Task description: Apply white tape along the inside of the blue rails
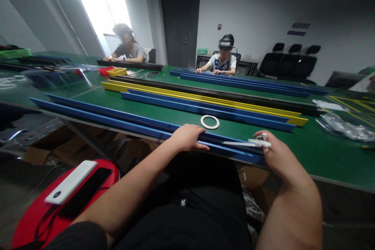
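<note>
A long blue channel rail lies along the near edge of the green table. My left hand is closed over its middle part, fingers on the far side and thumb on the near side. Near the rail's right end, my right hand is closed on a white strip, which looks like tape and runs leftward along the rail. Its end is bunched at my fingers. A white tape roll lies flat just beyond my left hand.
Beyond are another blue rail, a yellow rail and a black rail. Clear plastic packets lie at right. Two people sit across the table. A red stool holds a white device and a phone.
</note>
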`<state>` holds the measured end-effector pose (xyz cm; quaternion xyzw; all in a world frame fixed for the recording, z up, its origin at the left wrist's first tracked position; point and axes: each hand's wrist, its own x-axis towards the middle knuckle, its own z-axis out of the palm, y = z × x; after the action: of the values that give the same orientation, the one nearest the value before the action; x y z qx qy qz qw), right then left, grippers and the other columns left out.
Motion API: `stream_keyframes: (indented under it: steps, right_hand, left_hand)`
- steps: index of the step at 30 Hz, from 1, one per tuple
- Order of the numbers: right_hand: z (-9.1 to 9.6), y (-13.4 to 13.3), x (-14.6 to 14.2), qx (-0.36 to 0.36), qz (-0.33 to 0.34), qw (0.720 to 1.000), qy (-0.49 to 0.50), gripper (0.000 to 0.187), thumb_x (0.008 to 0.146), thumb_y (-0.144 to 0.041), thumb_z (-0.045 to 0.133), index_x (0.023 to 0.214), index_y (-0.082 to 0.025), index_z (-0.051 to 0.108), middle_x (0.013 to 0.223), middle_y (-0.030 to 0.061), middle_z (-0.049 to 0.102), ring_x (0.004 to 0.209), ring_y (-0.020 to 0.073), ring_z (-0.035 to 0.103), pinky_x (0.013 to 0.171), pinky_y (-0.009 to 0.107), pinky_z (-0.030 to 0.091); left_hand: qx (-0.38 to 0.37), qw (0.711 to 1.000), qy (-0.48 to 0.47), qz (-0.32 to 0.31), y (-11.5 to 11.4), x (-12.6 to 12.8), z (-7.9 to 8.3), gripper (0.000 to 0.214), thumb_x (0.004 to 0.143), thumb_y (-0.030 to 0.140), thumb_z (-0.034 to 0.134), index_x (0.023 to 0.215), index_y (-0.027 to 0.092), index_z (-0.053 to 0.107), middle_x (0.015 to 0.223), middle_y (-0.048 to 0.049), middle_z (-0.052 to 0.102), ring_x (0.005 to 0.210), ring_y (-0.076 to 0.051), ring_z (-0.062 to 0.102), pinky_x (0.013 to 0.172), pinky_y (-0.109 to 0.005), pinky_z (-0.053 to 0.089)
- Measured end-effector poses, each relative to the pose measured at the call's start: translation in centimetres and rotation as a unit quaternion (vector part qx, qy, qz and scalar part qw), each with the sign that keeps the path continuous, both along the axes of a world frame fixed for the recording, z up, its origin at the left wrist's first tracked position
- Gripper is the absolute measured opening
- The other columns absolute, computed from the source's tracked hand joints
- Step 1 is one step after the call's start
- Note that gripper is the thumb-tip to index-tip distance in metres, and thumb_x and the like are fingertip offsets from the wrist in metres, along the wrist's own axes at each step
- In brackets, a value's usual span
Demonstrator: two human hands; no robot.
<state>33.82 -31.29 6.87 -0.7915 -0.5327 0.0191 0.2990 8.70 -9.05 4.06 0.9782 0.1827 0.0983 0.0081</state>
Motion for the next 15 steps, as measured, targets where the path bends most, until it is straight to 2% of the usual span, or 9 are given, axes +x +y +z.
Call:
stream_keyframes:
  steps: [4, 9, 13, 15]
  right_hand:
    - [0.0, 0.3, -0.3, -0.002, 0.007, 0.999, 0.036, 0.023, 0.083, -0.025, 0.044, 0.099, -0.023, 0.061, 0.093, 0.0042, 0.069, 0.083, 0.0192, 0.062, 0.069, 0.027, 0.044]
    - [0.4, 0.1, -0.5, -0.011, 0.018, 1.0, 0.017, 0.029, 0.083, -0.022, 0.043, 0.104, -0.022, 0.063, 0.103, 0.0053, 0.069, 0.092, 0.0212, 0.062, 0.076, 0.03, 0.045]
    - [1.2, 0.0, -1.1, -0.081, 0.014, 0.996, 0.029, 0.027, 0.082, -0.023, 0.043, 0.096, -0.024, 0.065, 0.091, 0.0024, 0.07, 0.081, 0.0193, 0.062, 0.066, 0.027, 0.043]
    - [1.3, 0.1, -1.4, -0.093, 0.015, 0.995, 0.027, 0.023, 0.082, -0.025, 0.045, 0.092, -0.024, 0.066, 0.088, 0.0011, 0.071, 0.078, 0.0183, 0.062, 0.063, 0.026, 0.041]
  left_hand:
    - [-0.01, 1.0, 0.005, 0.023, 1.7, -2.5, 0.4, 0.08, 0.072, 0.081, 0.055, 0.129, 0.025, 0.058, 0.118, -0.0079, 0.069, 0.109, -0.028, 0.063, 0.093, -0.035, 0.046]
    - [-0.021, 0.999, 0.004, 0.029, 2.4, -3.6, 0.6, 0.078, 0.072, 0.078, 0.059, 0.13, 0.026, 0.058, 0.123, -0.0062, 0.068, 0.113, -0.026, 0.062, 0.095, -0.033, 0.044]
    - [-0.022, 0.999, 0.006, 0.029, 2.4, -3.5, 0.6, 0.079, 0.072, 0.078, 0.058, 0.131, 0.026, 0.057, 0.123, -0.0069, 0.067, 0.114, -0.026, 0.062, 0.096, -0.033, 0.044]
    - [-0.02, 1.0, 0.006, 0.023, 2.5, -3.4, 0.5, 0.079, 0.072, 0.078, 0.058, 0.132, 0.026, 0.056, 0.123, -0.0071, 0.067, 0.114, -0.027, 0.062, 0.096, -0.033, 0.044]
